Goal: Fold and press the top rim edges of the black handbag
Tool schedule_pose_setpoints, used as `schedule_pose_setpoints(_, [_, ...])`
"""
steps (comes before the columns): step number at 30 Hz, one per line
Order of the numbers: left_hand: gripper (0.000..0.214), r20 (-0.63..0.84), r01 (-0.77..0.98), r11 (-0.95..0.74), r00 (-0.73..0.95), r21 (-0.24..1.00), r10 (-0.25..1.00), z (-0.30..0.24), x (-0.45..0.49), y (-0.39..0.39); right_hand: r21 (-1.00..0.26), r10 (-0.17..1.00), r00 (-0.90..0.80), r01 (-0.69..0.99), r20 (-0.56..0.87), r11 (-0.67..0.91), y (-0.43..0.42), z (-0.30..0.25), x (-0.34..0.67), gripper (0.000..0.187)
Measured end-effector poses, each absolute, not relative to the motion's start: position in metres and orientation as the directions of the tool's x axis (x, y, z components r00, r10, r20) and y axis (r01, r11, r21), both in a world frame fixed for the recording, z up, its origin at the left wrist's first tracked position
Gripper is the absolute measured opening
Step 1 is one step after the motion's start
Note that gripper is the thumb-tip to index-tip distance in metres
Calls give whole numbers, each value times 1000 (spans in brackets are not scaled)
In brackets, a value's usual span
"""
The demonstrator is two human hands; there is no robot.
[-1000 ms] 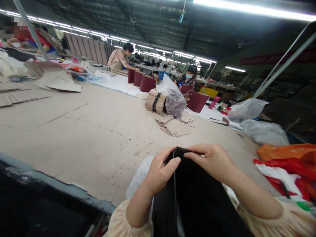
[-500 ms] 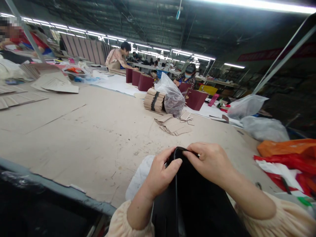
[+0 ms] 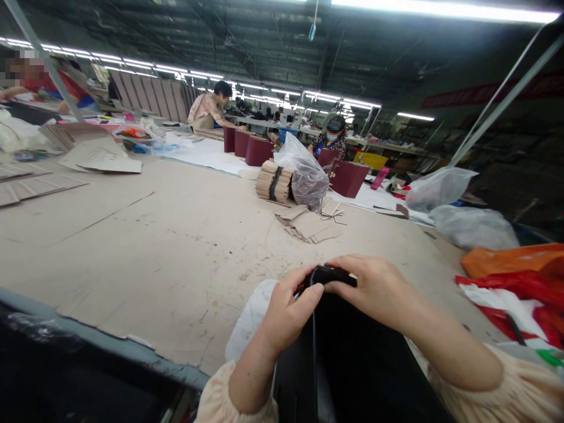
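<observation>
A black bag (image 3: 365, 358) with a smooth leather-like outside stands upright at the table's near edge, its opening towards me. My left hand (image 3: 291, 311) is closed on the far upper corner, thumb on the inner side of the rim and fingers around the outside. Just to the right, my right hand (image 3: 370, 285) pinches the same top edge between thumb and fingers. The rim bends over between the two hands. Much of the bag's lower part falls outside the view. White cloth-like material (image 3: 251, 317) lies to the left, partly behind my left forearm.
Beyond the bag lie loose cardboard pieces (image 3: 308, 224), a strapped cardboard bundle (image 3: 272, 182) and a clear plastic bag (image 3: 304, 170). Maroon cases (image 3: 350, 178) stand farther back, near two co-workers. Orange and red material (image 3: 520, 258) is at right, cardboard sheets (image 3: 103, 155) at left.
My right hand has shifted its pinch on the rim, with its fingers now farther over the edge. The black edge there is folded more towards me. My left hand stays nearly in place.
</observation>
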State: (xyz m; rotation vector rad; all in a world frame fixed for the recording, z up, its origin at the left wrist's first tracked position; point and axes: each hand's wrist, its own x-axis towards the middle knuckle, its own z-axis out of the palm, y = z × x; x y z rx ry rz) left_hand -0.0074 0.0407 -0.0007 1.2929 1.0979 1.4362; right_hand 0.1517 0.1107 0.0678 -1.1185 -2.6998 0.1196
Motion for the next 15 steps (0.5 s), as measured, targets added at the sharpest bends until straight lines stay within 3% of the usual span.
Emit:
schedule_pose_setpoints(2, [37, 213, -26, -215, -65, 976, 975, -2, -7, 41, -162, 704, -687, 685, 178, 710, 112, 68, 147, 17])
schedule_pose_setpoints(7, [36, 219, -12, -220, -62, 975, 974, -3, -8, 41, -178, 694, -696, 670, 185, 720, 112, 67, 142, 23])
schedule_pose_setpoints(15, [35, 221, -3, -221, -59, 975, 974, -3, -6, 42, -78, 656, -746, 651, 119, 755, 111, 72, 139, 25])
